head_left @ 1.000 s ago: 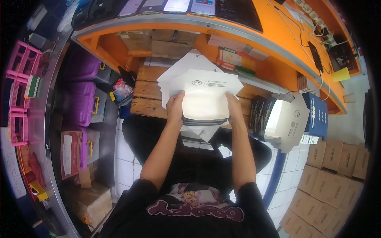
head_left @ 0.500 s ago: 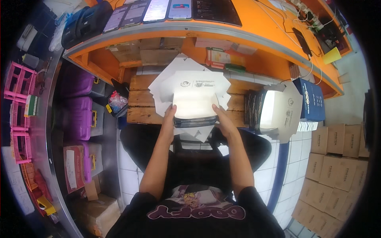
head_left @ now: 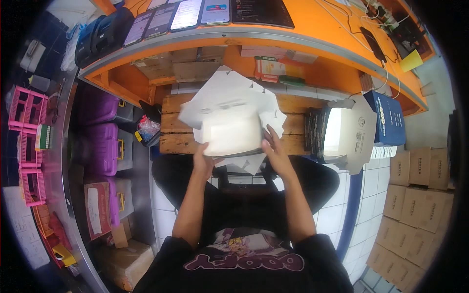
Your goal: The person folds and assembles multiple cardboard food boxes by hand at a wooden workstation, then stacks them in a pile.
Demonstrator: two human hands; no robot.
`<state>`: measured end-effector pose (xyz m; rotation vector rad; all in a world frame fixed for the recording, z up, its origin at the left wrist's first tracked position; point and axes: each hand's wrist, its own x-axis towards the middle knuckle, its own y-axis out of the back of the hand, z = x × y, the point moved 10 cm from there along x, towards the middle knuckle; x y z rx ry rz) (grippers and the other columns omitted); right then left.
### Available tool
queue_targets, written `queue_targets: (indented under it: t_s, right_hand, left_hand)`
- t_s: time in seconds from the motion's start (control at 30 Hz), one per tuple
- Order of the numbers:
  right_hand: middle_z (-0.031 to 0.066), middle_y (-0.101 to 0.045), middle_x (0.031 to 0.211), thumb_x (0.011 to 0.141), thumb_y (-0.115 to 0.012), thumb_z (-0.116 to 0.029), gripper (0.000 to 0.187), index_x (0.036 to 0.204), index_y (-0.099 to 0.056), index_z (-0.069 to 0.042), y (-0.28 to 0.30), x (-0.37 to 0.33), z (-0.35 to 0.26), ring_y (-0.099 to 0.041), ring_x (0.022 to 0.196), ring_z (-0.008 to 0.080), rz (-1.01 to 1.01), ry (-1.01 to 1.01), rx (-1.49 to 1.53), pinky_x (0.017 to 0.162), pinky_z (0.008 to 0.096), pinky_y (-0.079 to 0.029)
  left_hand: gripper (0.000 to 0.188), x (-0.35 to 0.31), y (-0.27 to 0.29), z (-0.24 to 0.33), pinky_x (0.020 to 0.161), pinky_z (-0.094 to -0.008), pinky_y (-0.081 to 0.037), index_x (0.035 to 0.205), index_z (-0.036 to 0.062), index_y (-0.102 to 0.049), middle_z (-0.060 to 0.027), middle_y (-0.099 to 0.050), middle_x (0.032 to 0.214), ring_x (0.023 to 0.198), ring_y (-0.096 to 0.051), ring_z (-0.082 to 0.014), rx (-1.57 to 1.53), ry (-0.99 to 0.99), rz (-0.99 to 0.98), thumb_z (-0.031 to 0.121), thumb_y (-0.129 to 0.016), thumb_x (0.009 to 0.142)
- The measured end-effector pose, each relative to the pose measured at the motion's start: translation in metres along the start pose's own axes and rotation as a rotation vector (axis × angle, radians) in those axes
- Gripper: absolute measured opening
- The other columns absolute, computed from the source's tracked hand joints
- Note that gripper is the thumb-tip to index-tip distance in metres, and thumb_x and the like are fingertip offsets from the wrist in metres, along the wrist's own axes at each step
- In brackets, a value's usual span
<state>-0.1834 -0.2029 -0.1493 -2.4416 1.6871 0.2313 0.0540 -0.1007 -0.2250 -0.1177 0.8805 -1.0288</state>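
Observation:
A paper takeaway box (head_left: 232,133), white inside with a dark outside, is held open side up before me, its lid flap blurred by motion. My left hand (head_left: 203,158) grips its near left corner, thumb on the rim. At its right side my right hand (head_left: 276,152) is closed loosely on the edge, with the thumb at the near corner and the fingers along the side. Under the box, flat white cardboard blanks (head_left: 269,103) lie fanned out on a wooden bench (head_left: 175,139). To the right stands a nested row of folded takeaway boxes (head_left: 337,132) on its side.
A dark blue carton (head_left: 386,119) stands beyond the nested boxes. An orange counter (head_left: 312,24) carries phones (head_left: 185,14), a tablet (head_left: 264,10) and cables. Purple-lidded bins (head_left: 103,149) line the left side; brown cartons (head_left: 415,210) are stacked at right.
The box has moved slightly left and tilted, its lid flap swinging left. My left hand has shifted down and left with it; my right hand's fingers have loosened along the side.

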Motion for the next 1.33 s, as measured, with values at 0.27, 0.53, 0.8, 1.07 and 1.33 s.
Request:
queue_targets:
  t_s: [0.27, 0.53, 0.8, 1.07, 1.33]
  right_hand:
    - [0.0232, -0.043, 0.157, 0.063, -0.094, -0.046, 0.102, 0.147, -0.052, -0.007, -0.053, -0.093, -0.182, -0.035, 0.15, 0.0463, -0.278, 0.659, -0.986, 0.121, 0.0603, -0.029]
    - [0.025, -0.04, 0.154, 0.062, -0.097, -0.029, 0.087, 0.136, -0.056, -0.008, -0.06, -0.082, -0.193, -0.035, 0.147, 0.0482, -0.44, 0.664, -0.955, 0.123, 0.0588, -0.028]
    - [0.0266, -0.041, 0.148, 0.056, -0.097, -0.02, 0.096, 0.14, -0.052, -0.009, -0.043, -0.077, -0.163, -0.043, 0.132, 0.0487, -0.365, 0.542, -0.824, 0.112, 0.0554, -0.038]
    - [0.0246, -0.046, 0.144, 0.054, -0.096, -0.023, 0.09, 0.134, -0.057, -0.01, -0.055, -0.086, -0.164, -0.046, 0.129, 0.046, -0.347, 0.609, -0.854, 0.109, 0.0554, -0.038]
    - [0.0236, -0.043, 0.151, 0.061, -0.096, -0.027, 0.083, 0.133, -0.058, -0.014, -0.072, -0.097, -0.162, -0.041, 0.141, 0.0423, -0.479, 0.62, -0.944, 0.114, 0.0564, -0.034]
  left_hand:
    - [0.059, -0.029, -0.009, 0.037, 0.099, -0.0447, -0.057, 0.142, -0.0044, -0.054, -0.0219, -0.066, 0.133, 0.118, -0.067, -0.036, -0.637, -0.084, -0.35, 0.03, -0.051, 0.094]
    - [0.06, -0.048, -0.032, 0.015, 0.104, -0.0455, -0.053, 0.142, -0.0086, -0.052, -0.0229, -0.067, 0.131, 0.117, -0.067, -0.0362, -0.322, 0.089, -0.352, 0.031, -0.053, 0.097]
    - [0.056, -0.084, -0.036, 0.092, 0.087, -0.035, -0.053, 0.131, -0.0022, -0.064, -0.015, -0.074, 0.113, 0.105, -0.069, -0.0216, 0.65, -0.371, 0.038, 0.046, -0.046, 0.11]
    - [0.048, -0.129, -0.14, 0.08, 0.087, -0.0261, -0.052, 0.124, -0.003, -0.065, -0.0064, -0.069, 0.108, 0.096, -0.063, -0.0102, 0.551, -0.247, -0.288, 0.039, -0.043, 0.114]
    - [0.041, -0.125, -0.141, 0.071, 0.094, -0.0277, -0.052, 0.136, 0.0016, -0.064, -0.0071, -0.071, 0.12, 0.105, -0.066, -0.0124, 0.678, -0.051, -0.46, 0.026, -0.069, 0.103]
